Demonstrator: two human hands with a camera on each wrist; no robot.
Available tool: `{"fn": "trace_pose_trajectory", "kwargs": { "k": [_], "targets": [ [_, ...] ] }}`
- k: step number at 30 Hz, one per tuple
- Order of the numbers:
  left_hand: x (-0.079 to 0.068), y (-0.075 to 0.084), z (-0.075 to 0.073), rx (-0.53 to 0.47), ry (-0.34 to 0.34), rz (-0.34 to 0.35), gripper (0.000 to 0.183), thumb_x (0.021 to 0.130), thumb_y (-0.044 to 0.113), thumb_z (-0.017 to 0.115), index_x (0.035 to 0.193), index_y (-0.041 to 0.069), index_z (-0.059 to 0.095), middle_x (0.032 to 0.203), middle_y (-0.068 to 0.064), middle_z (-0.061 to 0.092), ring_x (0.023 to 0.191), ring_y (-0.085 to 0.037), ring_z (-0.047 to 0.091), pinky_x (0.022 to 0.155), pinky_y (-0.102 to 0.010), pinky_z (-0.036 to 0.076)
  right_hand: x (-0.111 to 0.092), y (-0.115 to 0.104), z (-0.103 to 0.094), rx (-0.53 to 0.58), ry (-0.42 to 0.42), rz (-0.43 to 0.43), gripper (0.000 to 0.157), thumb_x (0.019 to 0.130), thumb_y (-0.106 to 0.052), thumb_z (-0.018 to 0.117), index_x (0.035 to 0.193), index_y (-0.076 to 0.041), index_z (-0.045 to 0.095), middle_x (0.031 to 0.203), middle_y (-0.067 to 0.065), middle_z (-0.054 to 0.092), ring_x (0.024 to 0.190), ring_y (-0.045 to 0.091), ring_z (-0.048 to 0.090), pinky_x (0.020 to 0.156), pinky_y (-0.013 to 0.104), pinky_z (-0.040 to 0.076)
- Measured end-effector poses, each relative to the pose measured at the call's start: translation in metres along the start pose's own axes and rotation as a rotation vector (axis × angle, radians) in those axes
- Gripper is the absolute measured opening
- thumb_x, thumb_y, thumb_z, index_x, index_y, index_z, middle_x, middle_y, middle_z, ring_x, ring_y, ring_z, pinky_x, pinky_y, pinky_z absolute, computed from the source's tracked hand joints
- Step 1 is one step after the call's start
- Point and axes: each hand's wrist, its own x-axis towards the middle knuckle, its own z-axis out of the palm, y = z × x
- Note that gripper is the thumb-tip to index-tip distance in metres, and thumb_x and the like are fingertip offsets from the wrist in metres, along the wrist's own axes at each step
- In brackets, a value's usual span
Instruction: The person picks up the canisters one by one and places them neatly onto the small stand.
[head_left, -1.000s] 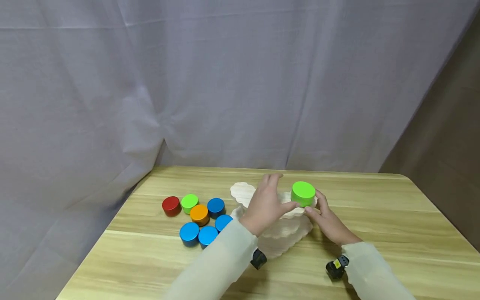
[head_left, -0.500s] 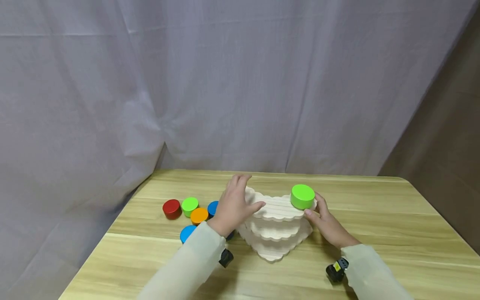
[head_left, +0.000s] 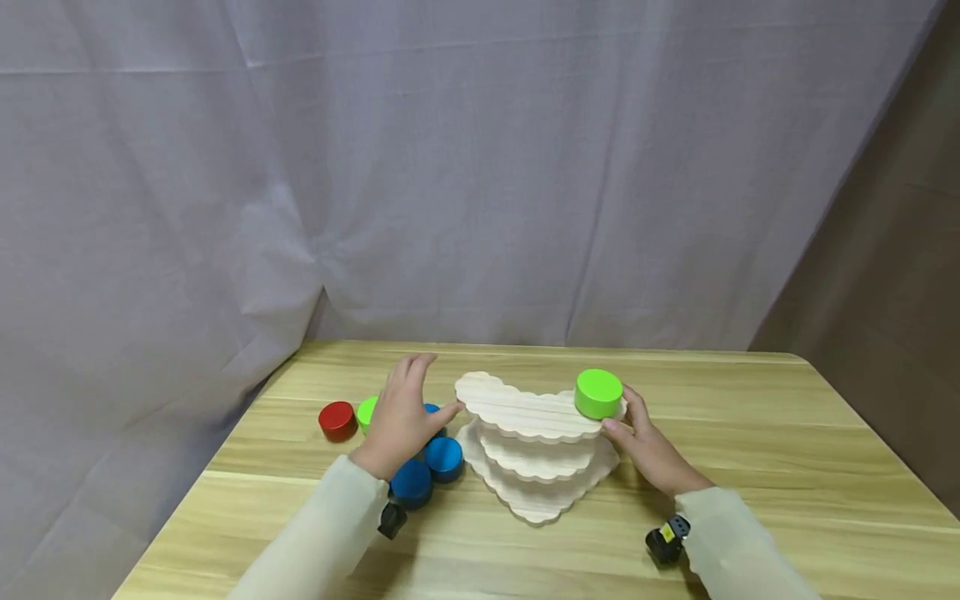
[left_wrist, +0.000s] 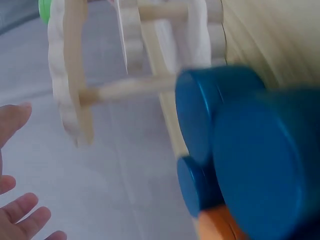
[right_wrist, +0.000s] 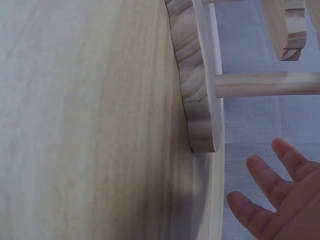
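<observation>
A pale wooden stand point(head_left: 525, 408) with scalloped, stacked tiers stands mid-table. One green cylinder point(head_left: 598, 394) rests at the right end of its top tier. My right hand point(head_left: 654, 450) holds that tier's end between thumb and index finger; in the right wrist view its other fingers point(right_wrist: 267, 185) are straight and spread. My left hand point(head_left: 405, 417), fingers apart and holding nothing, hovers left of the stand over the loose cylinders. Behind it a second green cylinder point(head_left: 367, 412) is partly hidden. Blue cylinders point(head_left: 444, 459) lie beneath and beside this hand.
At the left a red cylinder point(head_left: 337, 422) sits on the wooden table point(head_left: 750, 433). An orange cylinder point(left_wrist: 220, 222) shows in the left wrist view beside the blue ones. A grey curtain point(head_left: 480, 183) hangs behind the table's back edge.
My left hand has moved left, away from the green cylinder on the top tier, to above the loose cylinders. The right hand stays at the tier's end.
</observation>
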Motion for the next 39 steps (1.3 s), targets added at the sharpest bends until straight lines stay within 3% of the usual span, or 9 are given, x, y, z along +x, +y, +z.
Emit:
{"fn": "trace_pose_trajectory", "kwargs": {
  "k": [11, 18, 26, 39],
  "targets": [
    [-0.010, -0.049, -0.032, 0.024, 0.086, -0.124, 0.072, 0.071, 0.036, 0.074, 0.126, 0.003, 0.042, 0.120, -0.016, 0.043, 0.108, -0.032, 0.041, 0.091, -0.048, 0.037, 0.004, 0.002, 0.004, 0.021, 0.009, -0.020, 0.061, 0.095, -0.029, 0.042, 0.142, -0.029, 0.003, 0.141, 0.022, 0.022, 0.122, 0.047, 0.029, 0.089, 0.067, 0.024],
    [-0.016, -0.085, -0.041, 0.040, 0.114, -0.179, 0.075, 0.069, 0.034, 0.076, 0.128, 0.003, 0.040, 0.122, -0.018, 0.042, 0.109, -0.034, 0.040, 0.093, -0.050, 0.034, 0.004, 0.002, 0.001, -0.001, 0.001, -0.003, 0.062, 0.095, -0.031, 0.041, 0.142, -0.029, 0.002, 0.141, 0.022, 0.021, 0.122, 0.048, 0.028, 0.088, 0.068, 0.024],
    [-0.026, -0.116, -0.041, 0.070, 0.055, -0.311, 0.076, 0.070, 0.034, 0.074, 0.130, 0.002, 0.037, 0.128, -0.022, 0.037, 0.113, -0.038, 0.036, 0.092, -0.054, 0.033, 0.005, 0.002, 0.000, -0.003, -0.011, 0.000, 0.063, 0.095, -0.031, 0.041, 0.142, -0.030, 0.000, 0.143, 0.020, 0.018, 0.122, 0.046, 0.029, 0.088, 0.068, 0.024],
    [-0.035, -0.148, -0.031, 0.011, -0.105, -0.442, 0.087, 0.071, 0.040, 0.072, 0.136, 0.004, 0.028, 0.131, -0.024, 0.031, 0.113, -0.038, 0.032, 0.085, -0.054, 0.040, 0.003, 0.005, -0.001, 0.011, -0.009, -0.002, 0.062, 0.095, -0.031, 0.040, 0.142, -0.029, 0.000, 0.141, 0.023, 0.020, 0.122, 0.047, 0.028, 0.089, 0.067, 0.024]
  ]
}}
